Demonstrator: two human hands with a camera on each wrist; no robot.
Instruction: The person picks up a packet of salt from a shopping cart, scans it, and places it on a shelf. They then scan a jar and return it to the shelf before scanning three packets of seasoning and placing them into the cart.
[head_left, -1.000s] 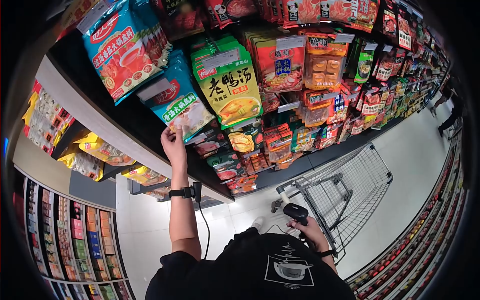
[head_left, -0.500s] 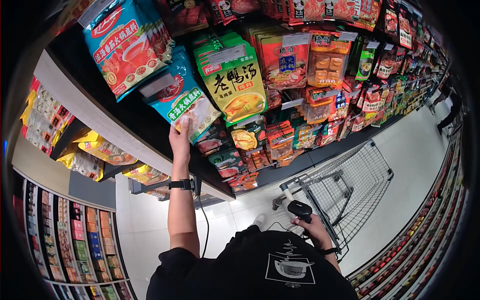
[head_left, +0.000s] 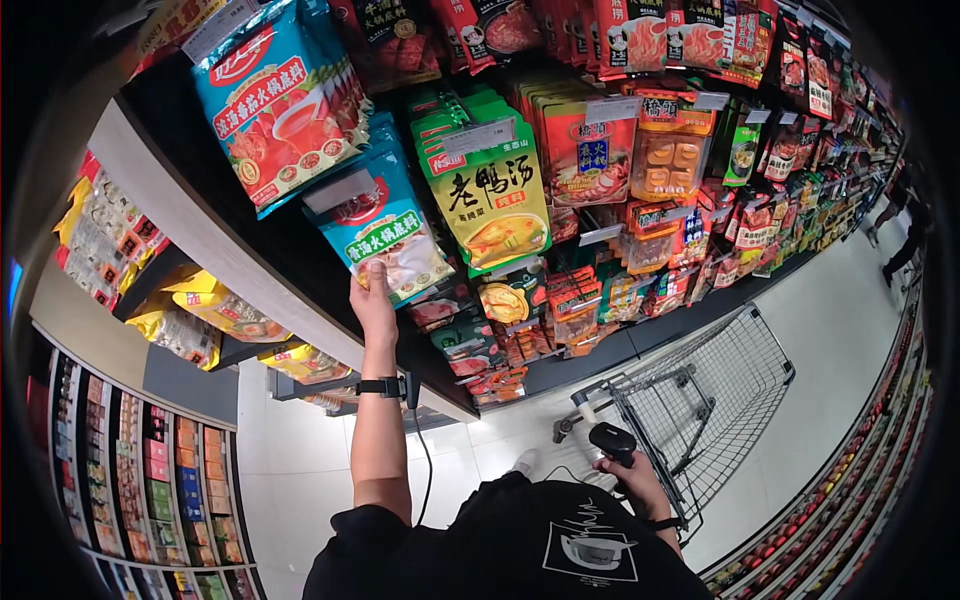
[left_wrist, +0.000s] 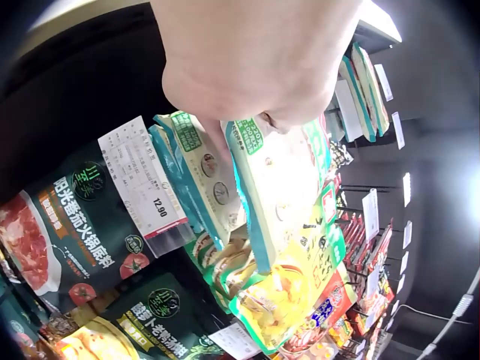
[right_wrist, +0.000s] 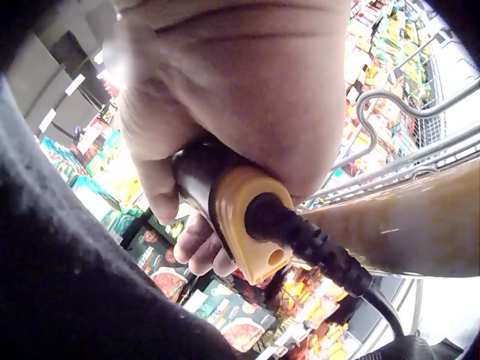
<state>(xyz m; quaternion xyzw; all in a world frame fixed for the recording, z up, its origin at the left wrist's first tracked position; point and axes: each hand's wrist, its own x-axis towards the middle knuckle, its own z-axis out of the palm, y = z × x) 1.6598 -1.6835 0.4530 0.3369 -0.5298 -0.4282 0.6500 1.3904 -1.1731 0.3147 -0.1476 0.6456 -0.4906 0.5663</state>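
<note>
In the head view my left hand (head_left: 373, 308) pinches the lower edge of a blue-and-white hot pot soup base packet (head_left: 388, 236), thumb across its front. The packet hangs on the rack below a price tag (head_left: 338, 190). Seen in the left wrist view, the gripped front packet (left_wrist: 259, 210) stands apart at its lower end from the similar packets (left_wrist: 204, 171) behind it; part of the hand hides its upper end. Low beside the shopping cart, my right hand (head_left: 640, 480) grips a black handheld scanner (head_left: 612, 442). A black cord (right_wrist: 322, 255) runs from its yellowish handle end.
A green-and-yellow duck soup packet (head_left: 490, 205) hangs just right of the held one, red tomato soup base packets (head_left: 285, 115) above left. The wire shopping cart (head_left: 715, 390) stands on the floor at right. A pale shelf end panel (head_left: 220, 230) borders the rack at left.
My left thumb has slid up from the packet's bottom edge onto its front, and the hand now holds it. The head view has shifted slightly. My right hand keeps the scanner low.
</note>
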